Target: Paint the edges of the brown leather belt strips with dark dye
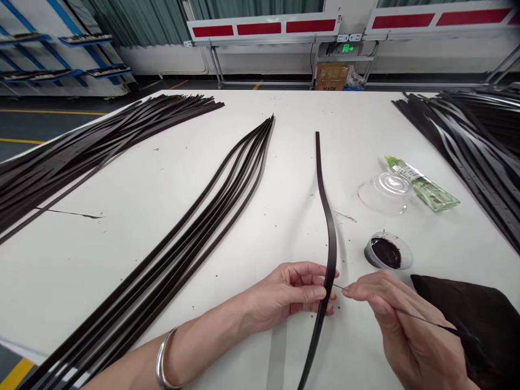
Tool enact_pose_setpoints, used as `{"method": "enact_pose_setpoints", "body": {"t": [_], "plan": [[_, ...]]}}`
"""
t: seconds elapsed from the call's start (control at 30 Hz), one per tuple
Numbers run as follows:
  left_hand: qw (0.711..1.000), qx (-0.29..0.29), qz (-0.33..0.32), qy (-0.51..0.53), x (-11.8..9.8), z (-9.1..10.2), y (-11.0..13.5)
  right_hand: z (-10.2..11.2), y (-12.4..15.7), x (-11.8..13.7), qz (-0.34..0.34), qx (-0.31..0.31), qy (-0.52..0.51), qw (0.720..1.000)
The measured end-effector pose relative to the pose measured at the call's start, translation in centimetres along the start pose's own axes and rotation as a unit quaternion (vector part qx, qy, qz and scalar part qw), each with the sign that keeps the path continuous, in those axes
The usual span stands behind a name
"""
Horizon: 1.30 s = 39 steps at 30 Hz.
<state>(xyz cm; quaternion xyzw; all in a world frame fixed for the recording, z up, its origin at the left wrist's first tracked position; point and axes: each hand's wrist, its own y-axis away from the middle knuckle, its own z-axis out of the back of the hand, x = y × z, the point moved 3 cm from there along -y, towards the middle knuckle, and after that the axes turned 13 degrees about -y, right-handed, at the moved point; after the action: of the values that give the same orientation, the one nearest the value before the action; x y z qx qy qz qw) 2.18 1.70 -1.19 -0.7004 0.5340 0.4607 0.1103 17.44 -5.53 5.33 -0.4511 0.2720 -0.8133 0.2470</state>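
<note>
A long dark strip (331,238), like a leather strap, runs toward me down the middle of the white table. My left hand (303,290) pinches it between thumb and fingers. My right hand (410,319) grips a thin metal rod (422,320) with a dark-stained rear end; its tip meets the strap's right edge by my left fingers. Beyond my right hand stands a small clear cup (400,254) holding dark paint-like liquid (385,253). A dark stained cloth (471,319) lies to the right, partly behind the right hand.
Several dark straps (203,227) lie bundled left of centre. Larger strap piles sit at the far left (73,162) and the right edge (483,146). A clear plastic lid (385,189) touches or overlaps a green-and-clear packet (430,187). Small dark specks dot the white table (244,227).
</note>
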Motion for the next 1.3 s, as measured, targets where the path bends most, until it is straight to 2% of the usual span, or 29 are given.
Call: {"method": "enact_pose_setpoints", "body": {"t": [0.23, 0.33, 0.4, 0.43, 0.57, 0.67, 0.9, 1.3], "plan": [[1.000, 0.003, -0.004, -0.002, 0.1, 0.0, 0.0, 0.4, 0.4, 0.2, -0.022, -0.004, -0.017, 1.000], [1.000, 0.001, -0.001, 0.000, -0.1, -0.1, 0.2, 0.9, 1.2, 0.1, -0.096, -0.085, -0.013, 0.992], [1.000, -0.002, 0.005, 0.001, -0.2, -0.1, 0.3, 1.2, 1.8, -0.4, -0.173, -0.154, -0.006, 0.973], [1.000, 0.001, 0.007, 0.000, -0.3, -0.2, 0.4, 1.1, 2.0, -0.9, -0.213, -0.168, -0.010, 0.963], [1.000, 0.027, -0.010, -0.013, -0.4, -0.4, 0.5, -0.1, 1.4, -3.0, -0.337, -0.147, -0.137, 0.920], [0.999, 0.029, -0.021, -0.012, -0.3, -0.4, 0.5, -0.5, 0.3, -4.1, -0.383, -0.172, -0.211, 0.883], [0.999, 0.002, 0.027, -0.041, -0.5, -0.4, 0.9, 1.2, -2.2, -4.9, -0.381, -0.204, -0.152, 0.889], [0.999, -0.019, 0.038, -0.014, -0.1, -0.6, 0.9, 1.6, -2.0, -4.7, -0.336, -0.174, -0.090, 0.921]]}}
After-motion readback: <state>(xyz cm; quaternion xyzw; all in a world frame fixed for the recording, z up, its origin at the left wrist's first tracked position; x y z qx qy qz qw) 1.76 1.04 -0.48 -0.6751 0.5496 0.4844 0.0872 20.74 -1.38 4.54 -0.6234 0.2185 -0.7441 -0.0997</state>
